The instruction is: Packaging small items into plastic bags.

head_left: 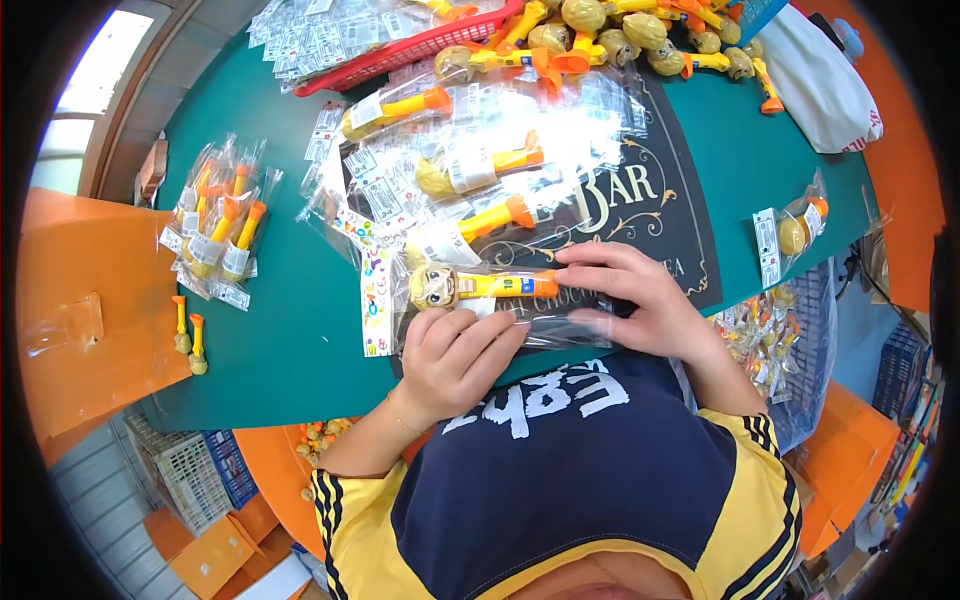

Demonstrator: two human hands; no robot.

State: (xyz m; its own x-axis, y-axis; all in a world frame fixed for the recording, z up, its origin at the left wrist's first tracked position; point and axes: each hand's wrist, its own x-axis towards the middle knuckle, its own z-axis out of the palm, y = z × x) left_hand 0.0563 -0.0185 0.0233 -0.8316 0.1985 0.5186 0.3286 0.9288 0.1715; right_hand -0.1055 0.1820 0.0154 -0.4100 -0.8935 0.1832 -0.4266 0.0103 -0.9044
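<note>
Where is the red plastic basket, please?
In the head view, the red plastic basket is at the top, left of centre, beside the heap of loose toy figures.

toy [484, 287]: glossy smooth plstc | bag [550, 334]: shiny plstc film | tbltop [280, 360]: smooth, matt-ish | shirt [560, 480]: cloth

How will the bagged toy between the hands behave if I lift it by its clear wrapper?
The clear wrapper will probably flop and feel slippery, since it looks thin, shiny and wrinkled. The toy inside seems stiff, with its yellow shaft running straight. It may tip head-first, as the rounded head looks bulkier than the shaft.
</note>
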